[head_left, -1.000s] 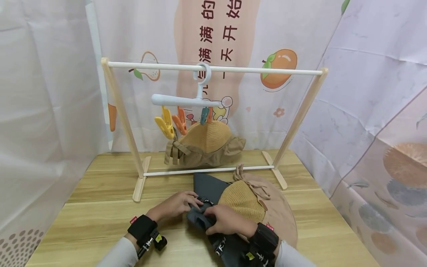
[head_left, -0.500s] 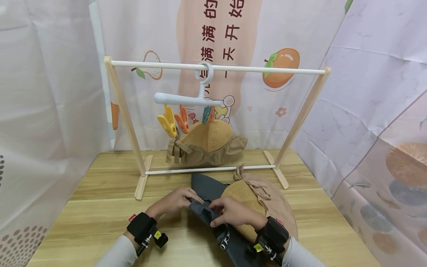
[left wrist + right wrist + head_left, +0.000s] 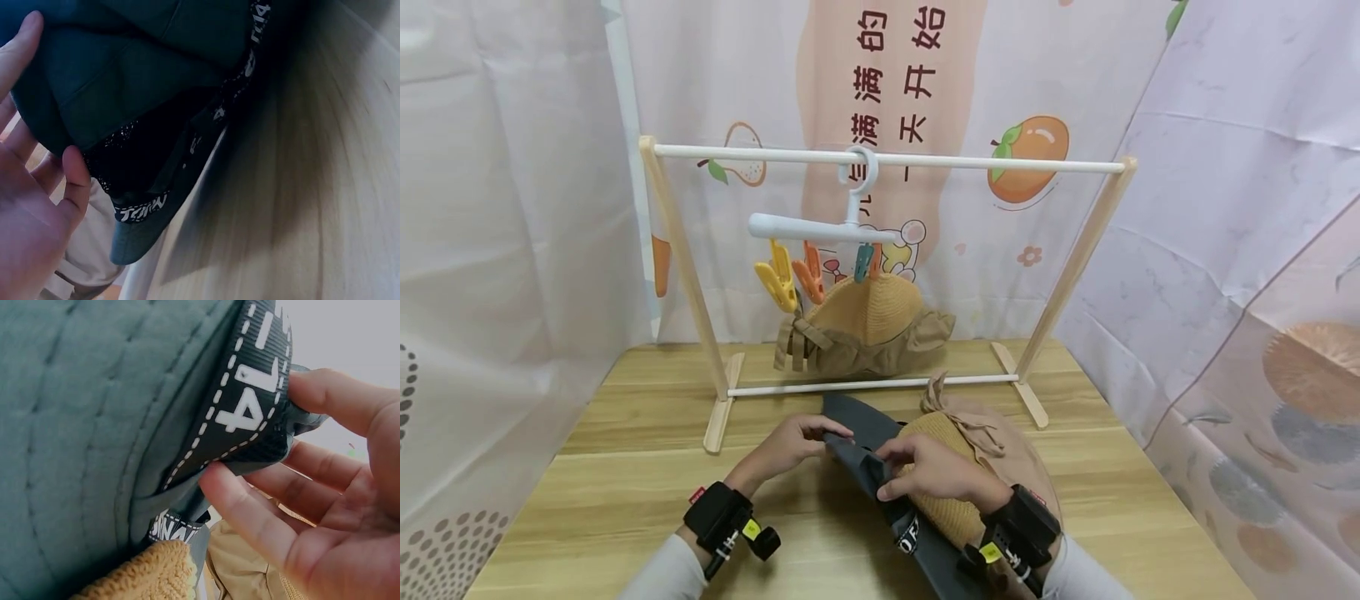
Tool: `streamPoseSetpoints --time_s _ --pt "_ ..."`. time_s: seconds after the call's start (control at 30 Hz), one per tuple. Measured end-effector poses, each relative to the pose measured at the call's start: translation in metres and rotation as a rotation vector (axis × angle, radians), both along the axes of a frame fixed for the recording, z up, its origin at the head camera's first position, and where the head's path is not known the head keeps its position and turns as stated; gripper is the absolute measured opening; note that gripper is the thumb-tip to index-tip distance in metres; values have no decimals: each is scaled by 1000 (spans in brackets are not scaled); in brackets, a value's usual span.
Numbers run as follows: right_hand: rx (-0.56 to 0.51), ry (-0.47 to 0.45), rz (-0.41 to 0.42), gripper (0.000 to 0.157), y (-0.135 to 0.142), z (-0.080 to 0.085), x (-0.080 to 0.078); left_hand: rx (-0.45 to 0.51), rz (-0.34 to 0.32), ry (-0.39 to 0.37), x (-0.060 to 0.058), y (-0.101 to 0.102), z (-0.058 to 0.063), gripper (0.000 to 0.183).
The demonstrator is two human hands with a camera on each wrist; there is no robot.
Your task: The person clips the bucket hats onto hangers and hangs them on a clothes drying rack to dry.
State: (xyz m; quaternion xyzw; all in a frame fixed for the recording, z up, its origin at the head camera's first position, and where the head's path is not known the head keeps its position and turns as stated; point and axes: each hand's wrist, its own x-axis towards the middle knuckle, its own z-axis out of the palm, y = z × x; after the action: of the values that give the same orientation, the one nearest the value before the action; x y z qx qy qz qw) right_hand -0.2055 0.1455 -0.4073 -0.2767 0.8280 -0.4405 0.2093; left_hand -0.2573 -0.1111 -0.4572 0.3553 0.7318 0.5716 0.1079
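Note:
Both hands are on a dark grey-green bucket hat that stands tilted over the table, its black band printed with white lettering. My left hand pinches its far-left edge between thumb and fingers. With thumb and fingertips, my right hand grips the cloth by the band nearer the middle. Part of the inside shows dark in the left wrist view. Under and beside it lies a straw hat with a wide tan brim and a tied bow, partly covered by the dark hat and right hand.
Behind the hands stands a wooden rack with white bars. A pale blue hanger hangs from its top bar, bearing yellow, orange and teal clips. A second straw-and-khaki hat hangs beneath.
The dark hat has gone from bunched to more stretched out and tilted between the hands. My left hand has shifted up and slightly left; the right has moved slightly right and up.

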Motion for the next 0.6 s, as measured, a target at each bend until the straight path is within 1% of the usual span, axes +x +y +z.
streamPoseSetpoints --time_s 0.1,0.2,0.37,0.47,0.6 --pt "-44 -28 0 31 1 1 0 27 -3 -18 -3 -1 -4 25" --pt "-88 -60 0 30 1 4 1 59 -15 -18 -3 -1 -2 25" --pt "-131 -90 3 30 2 5 2 122 -41 -27 0 -1 3 26" --pt "-155 -107 16 29 2 6 3 142 -37 0 1 0 6 24" --pt "-178 -116 30 28 3 8 3 150 2 59 4 2 11 20"
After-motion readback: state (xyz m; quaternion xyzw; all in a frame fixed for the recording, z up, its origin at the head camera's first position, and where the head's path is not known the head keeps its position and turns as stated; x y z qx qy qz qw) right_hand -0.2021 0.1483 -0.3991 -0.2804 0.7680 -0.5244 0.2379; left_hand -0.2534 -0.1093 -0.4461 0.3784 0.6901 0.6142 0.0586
